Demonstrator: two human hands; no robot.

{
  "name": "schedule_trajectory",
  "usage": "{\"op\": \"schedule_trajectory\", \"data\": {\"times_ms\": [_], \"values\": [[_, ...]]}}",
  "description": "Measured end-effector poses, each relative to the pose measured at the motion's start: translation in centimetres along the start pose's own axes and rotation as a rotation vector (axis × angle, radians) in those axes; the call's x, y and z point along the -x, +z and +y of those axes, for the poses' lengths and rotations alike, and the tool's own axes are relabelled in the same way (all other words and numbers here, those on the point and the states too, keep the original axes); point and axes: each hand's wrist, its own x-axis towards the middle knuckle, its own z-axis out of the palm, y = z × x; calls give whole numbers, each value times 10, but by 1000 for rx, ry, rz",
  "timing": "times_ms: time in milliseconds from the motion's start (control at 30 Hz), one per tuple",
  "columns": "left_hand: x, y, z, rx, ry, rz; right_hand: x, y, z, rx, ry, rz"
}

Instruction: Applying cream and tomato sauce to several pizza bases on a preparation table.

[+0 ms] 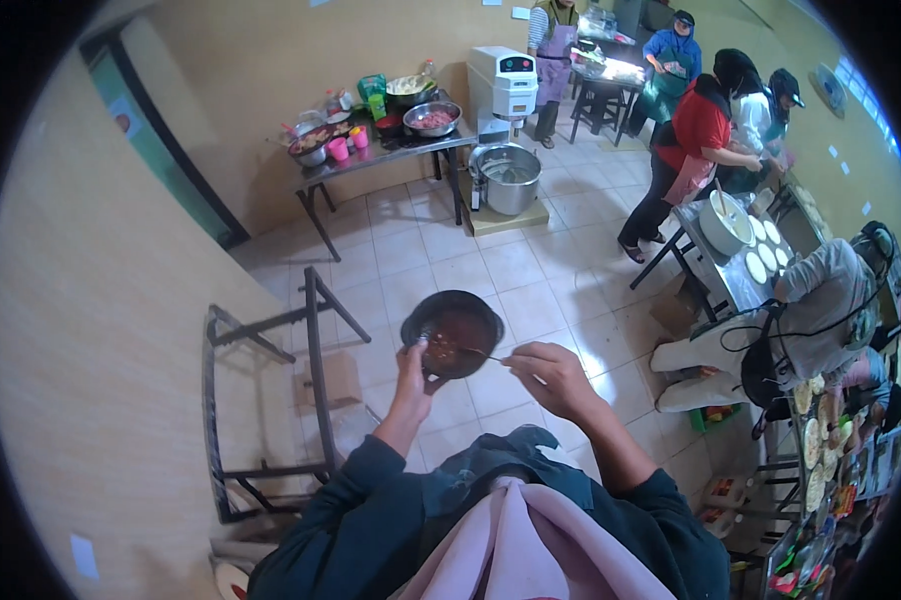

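Note:
In front of my body, a dark round bowl (463,303) is held up over the floor, with a lug showing at its near side. Reddish-brown sauce (458,335) with pale bits lies inside it. My left hand (412,378) is closed on the bowl's near left side, thumb over the rim. A thin spoon (483,353) slants into the sauce from the right. Its handle end is pinched by the fingers of my right hand (556,375). The sauce or the rim hides the spoon's tip.
A bare metal table frame (321,370) stands close on my left. Further off are a table (371,158) with food bowls and pink cups, and a floor mixer (504,85). Several people work at right, around a table (746,285) with pale dough rounds and a white pot (723,228).

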Motion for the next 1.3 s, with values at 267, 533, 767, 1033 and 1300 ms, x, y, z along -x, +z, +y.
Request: {"op": "schedule_trajectory", "data": {"times_ms": [267,533,767,1033,1300], "values": [[-132,19,43,54,-23,-72,-92,32,124,-265,281,57],[-256,12,103,229,-3,113,-262,75,281,-658,290,81],[-342,24,155,422,71,253,-396,141,358,-1109,357,42],[-493,-14,196,378,-49,364,-489,192,451,-1060,490,200],[-677,-18,289,284,-86,137,-585,203,573,-809,836,484]]}}
